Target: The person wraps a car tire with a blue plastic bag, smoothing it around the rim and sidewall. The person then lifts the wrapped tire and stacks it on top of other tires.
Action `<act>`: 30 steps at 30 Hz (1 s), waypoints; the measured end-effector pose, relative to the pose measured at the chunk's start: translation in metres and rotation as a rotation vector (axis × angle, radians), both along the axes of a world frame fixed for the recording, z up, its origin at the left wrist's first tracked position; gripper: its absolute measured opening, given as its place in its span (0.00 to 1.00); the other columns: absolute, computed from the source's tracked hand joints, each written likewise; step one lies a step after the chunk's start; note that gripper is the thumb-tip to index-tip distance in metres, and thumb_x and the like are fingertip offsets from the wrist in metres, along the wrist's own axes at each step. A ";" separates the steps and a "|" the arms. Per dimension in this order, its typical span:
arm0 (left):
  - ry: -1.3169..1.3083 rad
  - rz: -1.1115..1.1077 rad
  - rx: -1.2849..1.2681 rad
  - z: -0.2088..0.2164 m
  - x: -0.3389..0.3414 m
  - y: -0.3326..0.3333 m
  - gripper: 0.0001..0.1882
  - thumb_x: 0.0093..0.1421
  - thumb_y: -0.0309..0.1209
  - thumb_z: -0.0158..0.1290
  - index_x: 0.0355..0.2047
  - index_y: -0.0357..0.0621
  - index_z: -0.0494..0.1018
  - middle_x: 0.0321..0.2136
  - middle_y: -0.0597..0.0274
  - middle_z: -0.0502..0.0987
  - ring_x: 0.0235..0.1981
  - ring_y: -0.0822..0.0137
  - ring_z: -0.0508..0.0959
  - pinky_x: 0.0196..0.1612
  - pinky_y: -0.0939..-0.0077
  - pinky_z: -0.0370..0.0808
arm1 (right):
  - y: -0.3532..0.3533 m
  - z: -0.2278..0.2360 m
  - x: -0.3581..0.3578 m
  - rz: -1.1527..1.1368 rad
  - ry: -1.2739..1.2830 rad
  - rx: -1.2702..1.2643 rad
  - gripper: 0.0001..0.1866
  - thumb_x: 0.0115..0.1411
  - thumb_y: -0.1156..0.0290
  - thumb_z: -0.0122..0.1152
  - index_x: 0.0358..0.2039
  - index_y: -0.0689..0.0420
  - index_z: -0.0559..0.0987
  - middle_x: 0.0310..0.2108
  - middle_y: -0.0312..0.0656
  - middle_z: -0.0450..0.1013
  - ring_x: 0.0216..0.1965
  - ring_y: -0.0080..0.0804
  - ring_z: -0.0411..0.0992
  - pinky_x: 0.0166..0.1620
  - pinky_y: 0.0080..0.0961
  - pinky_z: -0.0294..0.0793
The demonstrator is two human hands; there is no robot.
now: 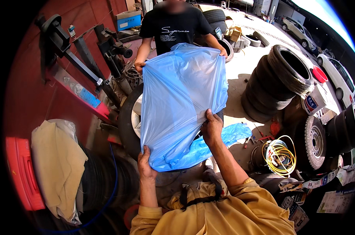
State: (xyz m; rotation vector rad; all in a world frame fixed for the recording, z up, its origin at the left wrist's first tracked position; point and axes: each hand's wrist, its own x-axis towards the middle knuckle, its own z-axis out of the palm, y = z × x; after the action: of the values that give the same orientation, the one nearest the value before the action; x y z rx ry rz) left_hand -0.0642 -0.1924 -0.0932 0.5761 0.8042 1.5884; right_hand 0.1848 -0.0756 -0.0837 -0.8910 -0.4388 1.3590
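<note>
A translucent blue plastic sheet (181,94) is stretched out in front of me. My left hand (146,166) pinches its near left corner, thumb on top. Farther up, my right hand (212,127) grips the right side of the sheet between thumb and fingers. Another person in a black T-shirt (173,29) holds the two far corners. A loose blue length of the sheet (234,134) trails out to the right below my right hand. Behind the sheet's left edge, part of a tyre on a silver wheel (135,113) shows; the rest is hidden.
Stacked black tyres (269,86) stand to the right, near a coiled yellow hose (279,156). At left are a red machine with black arms (79,66), a beige cloth (58,160) over tyres and a red plastic case (23,172). Parked cars (299,31) are at the far right.
</note>
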 end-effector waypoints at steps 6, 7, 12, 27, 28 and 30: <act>0.083 0.043 -0.009 -0.022 -0.012 -0.015 0.24 0.69 0.39 0.49 0.54 0.27 0.69 0.50 0.49 0.77 0.48 0.58 0.78 0.54 0.63 0.74 | -0.003 -0.010 0.003 -0.111 -0.298 -0.112 0.19 0.68 0.58 0.55 0.32 0.64 0.74 0.15 0.41 0.70 0.10 0.30 0.68 0.16 0.25 0.73; 0.091 0.084 -0.010 -0.022 -0.010 -0.017 0.24 0.70 0.39 0.48 0.54 0.27 0.69 0.50 0.48 0.76 0.50 0.58 0.78 0.55 0.63 0.74 | -0.005 -0.014 0.006 -0.101 -0.322 -0.112 0.20 0.69 0.57 0.54 0.32 0.65 0.74 0.18 0.45 0.73 0.12 0.32 0.71 0.17 0.25 0.75; -0.036 0.115 -0.079 -0.030 -0.013 -0.019 0.25 0.69 0.39 0.47 0.57 0.28 0.67 0.54 0.48 0.75 0.52 0.57 0.76 0.57 0.61 0.72 | -0.018 -0.018 0.006 -0.136 -0.334 -0.056 0.22 0.70 0.57 0.52 0.29 0.66 0.75 0.20 0.46 0.75 0.14 0.32 0.74 0.18 0.23 0.74; -0.668 -0.306 0.223 -0.074 -0.055 -0.039 0.18 0.73 0.36 0.44 0.53 0.35 0.69 0.33 0.62 0.74 0.37 0.69 0.75 0.43 0.72 0.73 | 0.010 -0.003 0.094 -0.149 0.102 0.119 0.25 0.72 0.56 0.46 0.55 0.67 0.66 0.51 0.53 0.71 0.48 0.48 0.74 0.53 0.49 0.74; -0.898 -0.518 0.452 -0.080 -0.060 -0.030 0.18 0.73 0.37 0.43 0.52 0.35 0.69 0.28 0.65 0.71 0.33 0.72 0.74 0.39 0.75 0.73 | 0.019 -0.006 0.113 -0.104 0.230 0.222 0.26 0.73 0.55 0.42 0.59 0.67 0.65 0.56 0.54 0.69 0.54 0.51 0.71 0.59 0.51 0.70; -0.574 -0.136 0.038 -0.088 -0.029 -0.003 0.15 0.73 0.35 0.44 0.51 0.37 0.70 0.23 0.68 0.67 0.29 0.74 0.72 0.34 0.78 0.71 | 0.012 0.032 0.102 0.050 0.376 0.095 0.24 0.74 0.58 0.41 0.60 0.65 0.67 0.57 0.54 0.69 0.55 0.49 0.71 0.59 0.47 0.71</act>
State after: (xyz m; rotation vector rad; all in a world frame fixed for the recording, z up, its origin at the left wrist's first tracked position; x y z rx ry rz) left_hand -0.0928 -0.1954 -0.1811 0.1735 0.2970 1.5337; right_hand 0.2866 -0.0639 -0.0515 -0.5323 -0.2330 1.4999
